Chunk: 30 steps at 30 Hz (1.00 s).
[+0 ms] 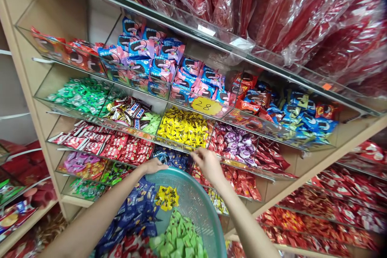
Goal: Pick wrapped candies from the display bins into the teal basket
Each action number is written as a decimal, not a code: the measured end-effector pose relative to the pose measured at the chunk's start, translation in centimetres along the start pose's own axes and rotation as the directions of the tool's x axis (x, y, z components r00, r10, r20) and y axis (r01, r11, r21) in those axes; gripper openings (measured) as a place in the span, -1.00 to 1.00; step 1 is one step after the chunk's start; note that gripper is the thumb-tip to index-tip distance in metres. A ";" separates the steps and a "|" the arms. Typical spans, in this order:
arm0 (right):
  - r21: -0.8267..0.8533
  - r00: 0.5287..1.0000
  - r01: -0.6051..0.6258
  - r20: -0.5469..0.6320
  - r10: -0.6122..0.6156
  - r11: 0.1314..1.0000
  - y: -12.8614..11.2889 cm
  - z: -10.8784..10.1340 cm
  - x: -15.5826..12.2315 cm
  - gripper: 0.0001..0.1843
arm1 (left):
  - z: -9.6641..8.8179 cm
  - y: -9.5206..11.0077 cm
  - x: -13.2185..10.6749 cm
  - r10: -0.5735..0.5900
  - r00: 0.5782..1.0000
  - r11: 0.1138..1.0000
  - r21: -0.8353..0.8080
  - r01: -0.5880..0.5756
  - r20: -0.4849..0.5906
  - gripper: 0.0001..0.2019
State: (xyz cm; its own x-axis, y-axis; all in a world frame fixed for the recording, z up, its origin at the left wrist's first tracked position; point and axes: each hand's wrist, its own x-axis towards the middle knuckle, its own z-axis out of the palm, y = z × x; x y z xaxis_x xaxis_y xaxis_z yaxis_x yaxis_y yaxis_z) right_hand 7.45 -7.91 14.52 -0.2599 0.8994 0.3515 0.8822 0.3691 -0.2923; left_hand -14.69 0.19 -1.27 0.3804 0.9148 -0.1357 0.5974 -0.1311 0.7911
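Note:
A green plastic basket [208,205] is gripped at its far rim by my left hand [153,166]. Inside lie a small heap of yellow candies [167,198], a pile of light green packets [179,236], many dark blue packets [137,205] and some red packets [130,246]. Over the basket's right side, my right hand [208,164] has its fingers curled together at the front edge of the shelf bin with yellow wrapped candies [183,127]. Whatever those fingers hold, if anything, is hidden.
Tiered shelves with clear fronts hold blue-pink cookie packs [142,50], green candies [80,94], red packets [127,145] and purple candies [240,143]. A yellow tag marked 28 [207,106] hangs above the yellow bin. Plastic-wrapped red items [272,16] sit on top.

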 end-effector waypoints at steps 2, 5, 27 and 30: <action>-0.096 0.994 -0.057 -0.103 0.047 0.994 0.5 -2.2 1.0 -0.73 | -0.1 0.1 -0.1 0.011 1.000 1.000 0.011 -0.011 -0.010 -0.42; -0.223 0.983 -0.145 -0.140 0.116 0.964 1.5 -3.4 2.1 -0.75 | -0.1 0.2 -0.1 0.004 1.000 1.000 0.011 -0.004 -0.003 -0.42; 0.012 0.983 -0.068 -0.169 0.069 0.998 2.0 -3.0 2.9 -0.77 | -0.1 0.0 0.0 0.018 1.000 1.000 0.018 -0.018 0.002 -0.42; 0.132 0.985 -0.011 -0.170 0.033 0.991 1.4 -4.0 2.3 -0.73 | 0.0 -0.1 0.1 0.000 1.000 1.000 0.002 0.000 0.004 -0.42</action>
State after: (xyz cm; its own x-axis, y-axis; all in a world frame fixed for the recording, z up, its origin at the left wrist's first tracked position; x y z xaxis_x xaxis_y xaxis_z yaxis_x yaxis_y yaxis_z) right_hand 9.64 -6.21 18.47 -0.1597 0.8582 0.4878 0.8251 0.3873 -0.4113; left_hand -14.69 0.27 -1.34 0.3832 0.9132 -0.1384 0.5987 -0.1314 0.7901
